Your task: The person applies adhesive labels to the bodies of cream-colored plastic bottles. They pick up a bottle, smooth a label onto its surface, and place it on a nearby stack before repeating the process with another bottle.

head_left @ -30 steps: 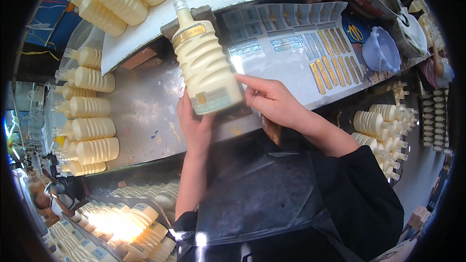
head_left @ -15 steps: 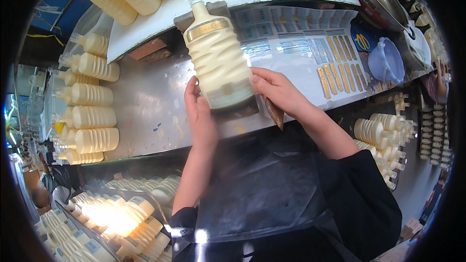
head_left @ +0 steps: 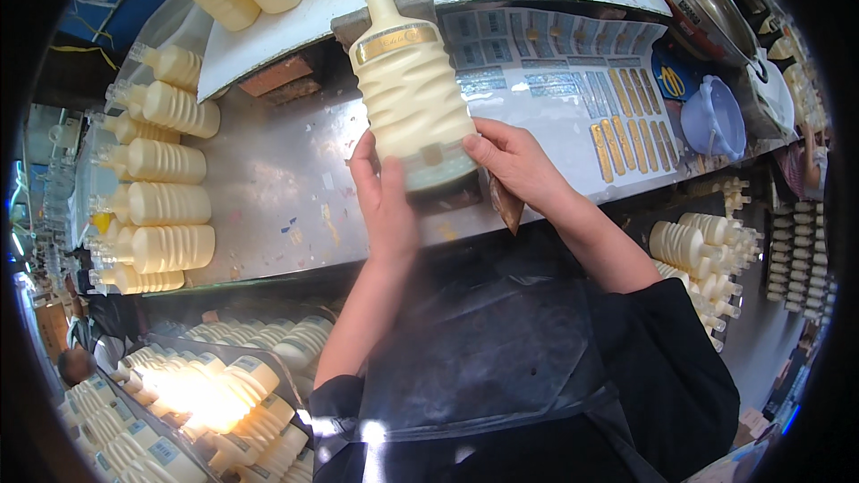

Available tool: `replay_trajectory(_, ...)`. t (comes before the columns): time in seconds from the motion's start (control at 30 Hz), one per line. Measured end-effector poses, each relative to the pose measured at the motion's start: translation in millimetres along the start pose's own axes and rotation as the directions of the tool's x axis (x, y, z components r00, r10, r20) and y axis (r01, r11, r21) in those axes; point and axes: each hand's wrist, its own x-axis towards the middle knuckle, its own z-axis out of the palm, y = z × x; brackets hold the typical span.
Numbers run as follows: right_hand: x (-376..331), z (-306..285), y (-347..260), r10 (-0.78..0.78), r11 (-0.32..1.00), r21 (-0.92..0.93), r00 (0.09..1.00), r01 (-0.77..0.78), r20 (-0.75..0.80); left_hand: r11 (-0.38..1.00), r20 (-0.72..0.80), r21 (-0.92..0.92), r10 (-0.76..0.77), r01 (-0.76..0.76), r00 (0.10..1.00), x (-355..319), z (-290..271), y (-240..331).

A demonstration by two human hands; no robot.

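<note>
A cream-coloured bottle (head_left: 413,94) with wavy ridges is held between both hands over the near part of the metal surface (head_left: 268,188). It leans away, its clear neck pointing to the far side in front of a dark block (head_left: 427,11); whether the two touch, I cannot tell. A gold band crosses its shoulder and a pale label wraps its lower part. The left hand (head_left: 386,206) grips the lower left edge, fingers along the side and thumb at the front. The right hand (head_left: 519,161) grips the lower right edge, its thumb pressed on the front.

Just beneath the right hand is a brown pointed object (head_left: 506,206). To the right, gold strips (head_left: 617,148) lie in rows on the surface, with a lilac bucket (head_left: 713,116) and yellow-handled scissors (head_left: 671,82) beyond. At the left edge is a row of similar bottles (head_left: 170,204); more crowd the near left.
</note>
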Motion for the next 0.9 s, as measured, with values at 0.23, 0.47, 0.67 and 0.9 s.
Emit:
replay_trajectory(0.23,-2,0,-4,-0.006,0.999,-0.050,1.000,0.005,-0.019,0.999,0.026,-0.039,0.004,-0.003,1.000,0,3,5)
replay_trajectory(0.47,-2,0,-2,0.060,0.997,-0.057,0.998,-0.060,-0.013,0.988,0.018,0.152,0.022,-0.025,1.000,3,-3,-6)
replay_trajectory(0.67,0,-28,-21,0.067,0.998,0.024,0.995,-0.065,-0.075,0.993,-0.015,-0.043,-0.111,0.111,0.994,0,7,19)
replay_trajectory(0.9,-18,13,-69,-0.485,0.692,-0.573,0.871,0.438,0.080,0.991,0.048,0.128,-0.048,0.041,0.998,4,-11,5)
